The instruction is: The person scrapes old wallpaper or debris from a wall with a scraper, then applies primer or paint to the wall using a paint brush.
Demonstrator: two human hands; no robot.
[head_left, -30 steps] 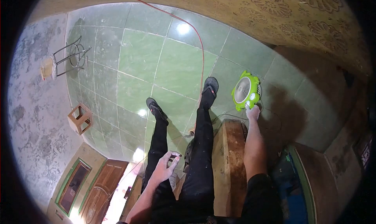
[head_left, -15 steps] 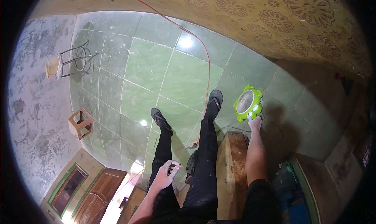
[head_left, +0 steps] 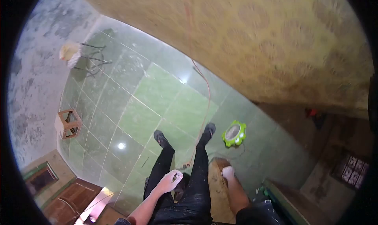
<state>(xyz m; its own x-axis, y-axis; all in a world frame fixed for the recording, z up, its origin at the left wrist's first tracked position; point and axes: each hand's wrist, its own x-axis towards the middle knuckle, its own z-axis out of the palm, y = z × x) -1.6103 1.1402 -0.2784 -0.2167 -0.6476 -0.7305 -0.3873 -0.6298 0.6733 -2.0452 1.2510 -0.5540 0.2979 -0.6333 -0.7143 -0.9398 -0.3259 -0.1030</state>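
Observation:
My left hand, dusted white, is curled over my lap around a small dark thing I cannot make out. Above the end of a wooden bench, my right hand is closed, its whitened fingers folded in; I see nothing in it. A little beyond it on the floor lies a bright green frog-shaped fan with a pale round grille, apart from the hand. A thin dark cord curves from the fan toward the bench.
A red cable runs across the green tiled floor between my feet to a socket end. At left stand a stool and a wooden frame box. A patterned yellow wall rises ahead.
My right hand has left the green fan and drawn back over the bench, fingers now folded. The fan still lies on the floor. The view has turned and tilted; my left hand stays curled.

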